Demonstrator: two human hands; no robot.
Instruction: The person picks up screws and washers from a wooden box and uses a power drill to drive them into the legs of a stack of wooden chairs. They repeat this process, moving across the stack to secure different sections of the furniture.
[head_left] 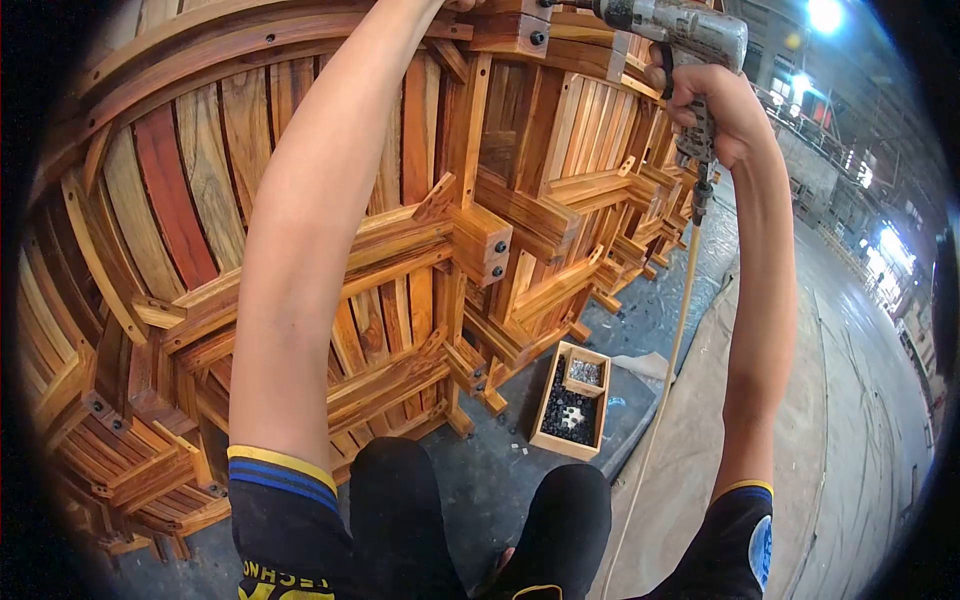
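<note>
My right hand [725, 110] is wrapped around the handle of a worn grey pistol-grip air driver [690, 30]. The driver's nose points left, beside the upper wooden beam end [508, 32], which carries a black bolt head [537, 38]. A pale air hose [688, 285] hangs from the bottom of the grip. At the top edge, my left hand [460, 4] is mostly cut off, close to that same beam end; its fingers cannot be made out. Lower on the wooden frame, another beam end [485, 245] holds two black bolts.
Slatted wooden furniture frames [590, 200] stand in a row, their legs jutting right. A wooden box [537, 437] of black caps and small metal hardware sits on the dark floor sheet [490, 470]. A beige floor covering [740, 440] lies at right, crossed by the hose.
</note>
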